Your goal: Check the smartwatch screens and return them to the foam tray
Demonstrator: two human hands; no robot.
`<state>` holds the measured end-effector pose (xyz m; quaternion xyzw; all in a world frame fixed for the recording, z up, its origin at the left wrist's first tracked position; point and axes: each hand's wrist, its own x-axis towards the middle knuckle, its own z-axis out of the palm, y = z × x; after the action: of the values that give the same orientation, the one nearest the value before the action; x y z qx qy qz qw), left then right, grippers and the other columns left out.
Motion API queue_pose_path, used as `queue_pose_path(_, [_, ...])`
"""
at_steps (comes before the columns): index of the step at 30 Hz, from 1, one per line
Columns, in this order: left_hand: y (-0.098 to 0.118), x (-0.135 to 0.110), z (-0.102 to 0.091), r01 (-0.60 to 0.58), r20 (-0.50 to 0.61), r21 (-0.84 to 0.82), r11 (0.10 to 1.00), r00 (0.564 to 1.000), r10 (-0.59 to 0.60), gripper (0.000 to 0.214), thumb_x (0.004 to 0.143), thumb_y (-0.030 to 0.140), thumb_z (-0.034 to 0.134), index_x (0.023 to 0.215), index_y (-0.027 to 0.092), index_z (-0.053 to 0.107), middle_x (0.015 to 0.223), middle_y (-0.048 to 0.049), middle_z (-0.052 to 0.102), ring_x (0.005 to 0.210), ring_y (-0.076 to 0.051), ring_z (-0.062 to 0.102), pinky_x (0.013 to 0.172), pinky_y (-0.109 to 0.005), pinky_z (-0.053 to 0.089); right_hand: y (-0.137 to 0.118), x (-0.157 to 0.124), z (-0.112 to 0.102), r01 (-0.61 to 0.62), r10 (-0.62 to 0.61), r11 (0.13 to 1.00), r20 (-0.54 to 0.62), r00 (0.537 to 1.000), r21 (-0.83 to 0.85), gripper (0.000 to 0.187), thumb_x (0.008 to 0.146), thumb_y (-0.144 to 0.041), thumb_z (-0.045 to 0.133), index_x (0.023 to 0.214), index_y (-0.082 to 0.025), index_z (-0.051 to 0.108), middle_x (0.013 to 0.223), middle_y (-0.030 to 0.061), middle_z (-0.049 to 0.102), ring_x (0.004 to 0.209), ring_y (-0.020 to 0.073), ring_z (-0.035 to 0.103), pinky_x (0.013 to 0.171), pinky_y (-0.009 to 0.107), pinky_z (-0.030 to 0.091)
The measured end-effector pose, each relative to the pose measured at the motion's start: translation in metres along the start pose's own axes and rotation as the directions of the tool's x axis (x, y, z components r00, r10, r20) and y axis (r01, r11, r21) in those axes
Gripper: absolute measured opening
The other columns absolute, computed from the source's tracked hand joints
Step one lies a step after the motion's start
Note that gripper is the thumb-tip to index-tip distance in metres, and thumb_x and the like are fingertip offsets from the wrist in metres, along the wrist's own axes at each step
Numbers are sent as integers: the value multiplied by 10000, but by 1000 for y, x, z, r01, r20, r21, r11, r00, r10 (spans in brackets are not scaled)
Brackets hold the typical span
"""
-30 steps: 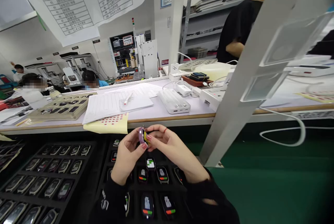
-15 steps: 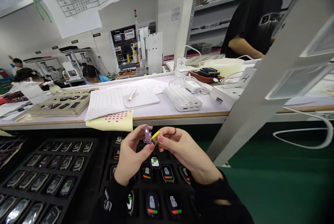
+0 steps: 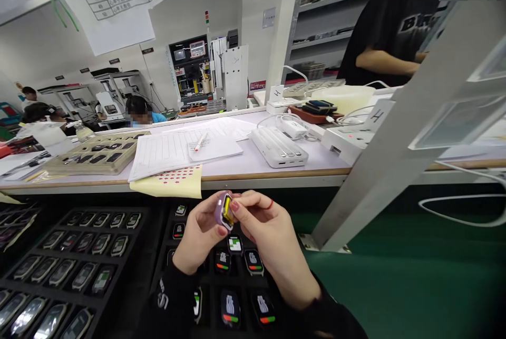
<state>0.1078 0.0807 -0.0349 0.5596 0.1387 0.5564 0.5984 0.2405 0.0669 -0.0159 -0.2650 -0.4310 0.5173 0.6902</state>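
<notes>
My left hand (image 3: pixel 200 236) pinches a small purple watch case (image 3: pixel 220 211) between thumb and fingers, above a black tray (image 3: pixel 168 265) of lit watch units. My right hand (image 3: pixel 264 231) has its fingertips closed on a yellow part (image 3: pixel 227 210) that sits against the open face of the purple case. Both hands hover just in front of the bench edge. Below them several watch units (image 3: pixel 235 244) show coloured screens in the tray's pockets.
A second black tray (image 3: pixel 59 270) of dark watch units lies at left. On the white bench (image 3: pixel 245 170) are paper forms (image 3: pixel 174 150), a yellow sticker sheet (image 3: pixel 169 183), a beige tray (image 3: pixel 93 155) and a white charger block (image 3: pixel 279 147). A slanted grey post (image 3: pixel 395 133) rises at right; a person in black (image 3: pixel 387 33) stands behind.
The yellow part, held apart beside the purple case half a second ago, now sits pressed into its face. Both hands have come closer together.
</notes>
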Motion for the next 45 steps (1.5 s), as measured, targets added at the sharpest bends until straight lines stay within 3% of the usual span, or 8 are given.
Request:
queue_pose_path(4, [1, 0, 2, 38, -39, 23, 999, 999, -37, 494, 774, 282, 818, 1248, 302, 684, 1276, -70, 675, 1207, -196, 623, 1027, -253, 500, -3, 3, -1, -12, 12, 1000, -7, 1000, -27, 386, 684, -488, 910, 738, -196, 664, 693, -1, 574, 583, 140, 532, 520, 249, 482])
queue_pose_path(12, [7, -4, 7, 114, -128, -35, 993, 985, -118, 590, 628, 269, 916, 1177, 286, 700, 1054, -42, 720, 875, -136, 687, 767, -204, 578, -7, 7, -10, -145, 153, 988, 157, 976, -61, 457, 709, -513, 896, 786, -204, 568, 664, -54, 488, 535, 110, 536, 495, 220, 454])
queue_pose_path(18, [19, -2, 9, 133, -238, -57, 989, 961, -143, 620, 606, 245, 927, 1168, 253, 664, 995, -34, 701, 837, -124, 664, 780, -224, 556, -8, 5, -14, -44, 109, 951, 198, 974, -306, 431, 885, -625, 671, 906, -196, 635, 746, 12, 609, 614, 150, 561, 506, 245, 433])
queue_pose_path(21, [29, -7, 4, 121, -231, -46, 992, 964, -128, 589, 631, 180, 905, 1164, 256, 665, 984, -26, 697, 820, -108, 662, 742, -196, 549, 0, 4, -30, 42, 141, 813, 266, 954, -581, 368, 970, -553, 558, 1011, -204, 668, 835, 37, 658, 714, 186, 599, 590, 280, 469])
queue_pose_path(25, [42, -18, -7, 162, -224, 38, 986, 963, -149, 589, 656, 133, 877, 1195, 225, 659, 963, -45, 706, 813, -121, 671, 695, -186, 554, 25, 0, -59, 111, 362, 470, 306, 881, -876, 397, 874, -430, 702, 1208, -219, 660, 989, 53, 693, 740, 214, 633, 664, 325, 490])
queue_pose_path(31, [56, -24, -16, 137, -239, 94, 986, 965, -111, 587, 643, 131, 881, 1187, 225, 679, 1013, -55, 728, 825, -144, 692, 668, -194, 573, 67, -7, -82, 102, 454, 324, 249, 855, -941, 542, 721, -248, 808, 1240, -186, 664, 1145, 118, 669, 897, 295, 655, 795, 382, 506])
queue_pose_path(39, [68, -26, -19, 141, -283, 137, 980, 954, -98, 582, 685, 159, 860, 1229, 225, 664, 1028, -52, 732, 889, -163, 701, 733, -217, 588, 87, -7, -85, 116, 437, 285, 236, 868, -952, 439, 745, -232, 778, 1173, -180, 693, 981, 82, 693, 841, 276, 635, 748, 363, 490])
queue_pose_path(45, [68, -27, -24, 104, -288, 146, 984, 956, -58, 577, 716, 186, 844, 1257, 248, 651, 1103, -55, 718, 929, -161, 698, 759, -215, 589, 91, -11, -83, 62, 382, 372, 214, 899, -926, 479, 724, -163, 731, 1199, -160, 664, 975, 74, 667, 803, 243, 620, 730, 357, 486])
